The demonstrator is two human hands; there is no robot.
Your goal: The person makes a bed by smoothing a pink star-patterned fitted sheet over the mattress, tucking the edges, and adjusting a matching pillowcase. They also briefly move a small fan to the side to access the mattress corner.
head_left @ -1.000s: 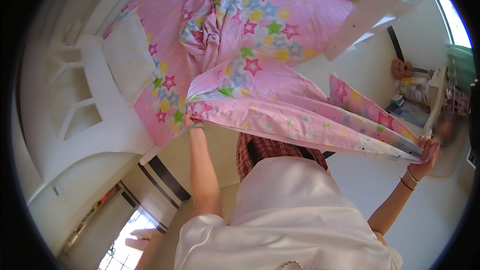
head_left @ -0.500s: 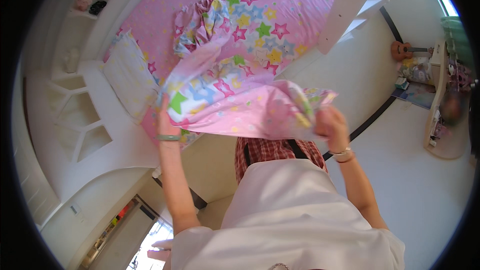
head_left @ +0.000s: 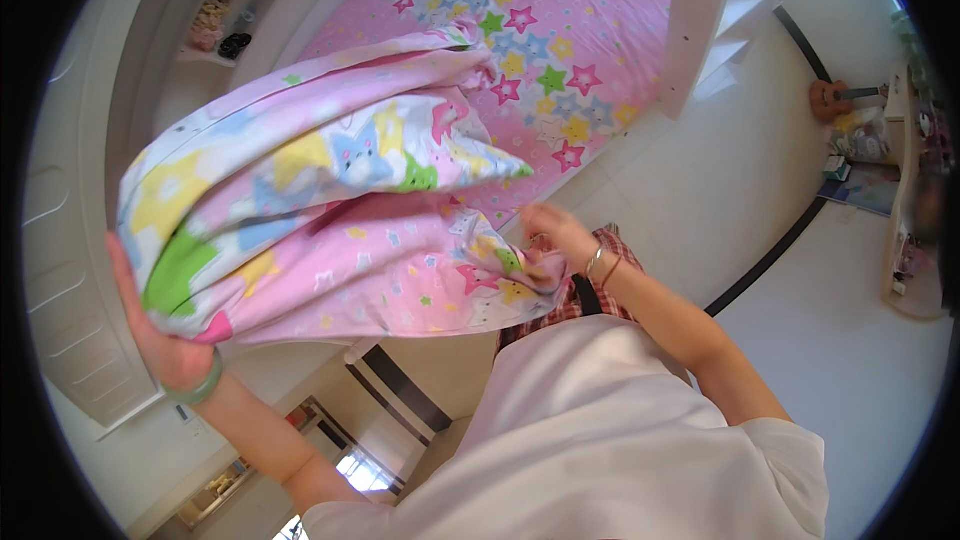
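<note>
A pink bedding cloth (head_left: 350, 215) with big pastel stars hangs in folds between my hands, raised at its left end. My left hand (head_left: 170, 345), at that end, has its fingers along the cloth's outer edge and grips it; part of the hand is behind the fabric. My right hand (head_left: 560, 240) is closed at the bunched right end, in front of my waist. Beneath and beyond the cloth lies a bed sheet (head_left: 590, 20) with the same star print. The cloth hides the pillow end of the bed.
A white shelf (head_left: 200, 52) with small items is at the far left. On the right, a white ladder-like bed part (head_left: 690, 40) rises beside the mattress. Farther right are a small guitar (head_left: 828, 100) and a cluttered desk (head_left: 900, 190). A white panelled surface (head_left: 85, 340) lies near my left hand.
My left hand has swung out to the left and spread the cloth wider. My right hand has moved left toward my waist. The bunched fabric on the bed is drawn up or covered.
</note>
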